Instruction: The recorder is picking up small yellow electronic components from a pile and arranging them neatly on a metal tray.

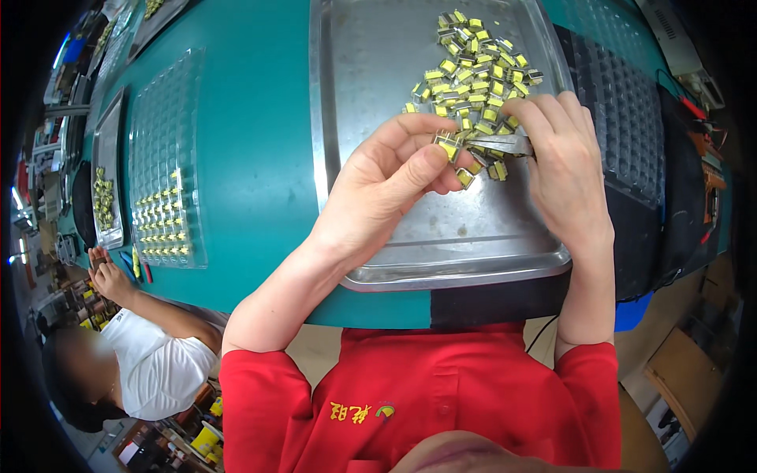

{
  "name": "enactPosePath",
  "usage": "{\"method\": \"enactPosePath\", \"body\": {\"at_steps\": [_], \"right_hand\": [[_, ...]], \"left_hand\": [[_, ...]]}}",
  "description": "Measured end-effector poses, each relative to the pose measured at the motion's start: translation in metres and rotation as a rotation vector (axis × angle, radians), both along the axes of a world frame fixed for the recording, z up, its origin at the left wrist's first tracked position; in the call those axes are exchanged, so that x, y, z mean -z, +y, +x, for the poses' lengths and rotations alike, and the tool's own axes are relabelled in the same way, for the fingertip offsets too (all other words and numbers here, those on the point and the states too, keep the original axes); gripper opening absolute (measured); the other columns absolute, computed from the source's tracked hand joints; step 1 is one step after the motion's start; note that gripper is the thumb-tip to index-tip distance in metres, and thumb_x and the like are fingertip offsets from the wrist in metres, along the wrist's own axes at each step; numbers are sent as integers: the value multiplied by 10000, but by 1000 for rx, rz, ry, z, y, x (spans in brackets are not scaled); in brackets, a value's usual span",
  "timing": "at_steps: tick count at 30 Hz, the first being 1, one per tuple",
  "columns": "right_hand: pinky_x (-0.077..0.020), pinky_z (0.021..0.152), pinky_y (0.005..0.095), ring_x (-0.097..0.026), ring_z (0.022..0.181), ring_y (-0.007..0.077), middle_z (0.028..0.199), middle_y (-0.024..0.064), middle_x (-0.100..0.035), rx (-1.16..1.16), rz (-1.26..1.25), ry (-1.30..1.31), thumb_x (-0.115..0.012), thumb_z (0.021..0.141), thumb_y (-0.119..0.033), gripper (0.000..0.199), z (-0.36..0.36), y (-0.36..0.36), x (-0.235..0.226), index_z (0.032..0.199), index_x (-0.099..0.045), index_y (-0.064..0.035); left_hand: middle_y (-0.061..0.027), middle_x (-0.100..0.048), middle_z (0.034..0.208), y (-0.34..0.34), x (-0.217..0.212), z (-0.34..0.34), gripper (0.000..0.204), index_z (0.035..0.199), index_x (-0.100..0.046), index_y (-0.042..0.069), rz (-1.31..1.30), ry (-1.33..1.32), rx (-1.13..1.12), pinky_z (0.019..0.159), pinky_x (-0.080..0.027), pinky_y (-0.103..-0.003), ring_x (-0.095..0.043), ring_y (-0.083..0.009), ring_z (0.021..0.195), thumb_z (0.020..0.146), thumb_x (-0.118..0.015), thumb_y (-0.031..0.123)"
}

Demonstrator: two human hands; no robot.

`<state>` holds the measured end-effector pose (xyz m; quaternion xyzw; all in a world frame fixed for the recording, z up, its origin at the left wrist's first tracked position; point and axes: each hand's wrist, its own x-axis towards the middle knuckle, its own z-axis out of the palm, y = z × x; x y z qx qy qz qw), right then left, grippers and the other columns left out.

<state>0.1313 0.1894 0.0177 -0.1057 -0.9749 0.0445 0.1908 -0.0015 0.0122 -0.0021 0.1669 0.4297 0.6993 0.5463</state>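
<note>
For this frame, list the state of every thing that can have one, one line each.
left hand: pinching one small yellow component between thumb and fingers
right hand: gripping metal tweezers, tips at that component
pile of yellow components: loose, heaped on the tray
metal tray: flat on the green table, mostly bare
clear blister tray: partly filled, lower rows only

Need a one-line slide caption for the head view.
Left hand holds a small yellow component; right hand works tweezers over steel tray.
</note>
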Motion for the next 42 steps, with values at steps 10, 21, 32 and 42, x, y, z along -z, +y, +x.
{"method": "enactPosePath", "body": {"at_steps": [10, 21, 32, 42], "right_hand": [[-430, 827, 393, -541, 932, 302, 968, 106, -603, 21, -31, -3, -574, 718, 110, 383, 2, -3, -1, 1065, -640, -36], [-419, 804, 384, -546, 918, 271, 950, 77, -607, 28, -2, -20, -607, 732, 26, 342, 0, -16, 5, 1064, -646, -44], [-396, 778, 375, -527, 878, 253, 896, 62, -580, 56, 29, 8, -593, 756, -29, 273, 0, -19, 2, 1025, -641, -47], [-390, 812, 401, -528, 930, 286, 1006, 87, -598, 69, -12, -64, -633, 688, 74, 457, 2, -20, 1, 1127, -627, -55]], "left_hand": [[-52, -610, 968, 2, 0, 5, 338, 1303, -526, 22, -19, 361, -35, 877, -463, -291, -557, -119, 878, 1086, -421, 260], [-43, -592, 914, -1, -5, 7, 280, 1197, -577, 11, -44, 767, -43, 779, -474, -257, -524, -100, 802, 1088, -378, 175], [-22, -547, 940, -2, -9, 9, 334, 1214, -563, 7, -109, 802, -37, 812, -423, -240, -484, -93, 837, 1105, -338, 228], [-32, -623, 1093, -3, -9, 10, 309, 1201, -567, 16, -141, 851, -29, 801, -444, -240, -487, -91, 822, 1102, -346, 207]]}}
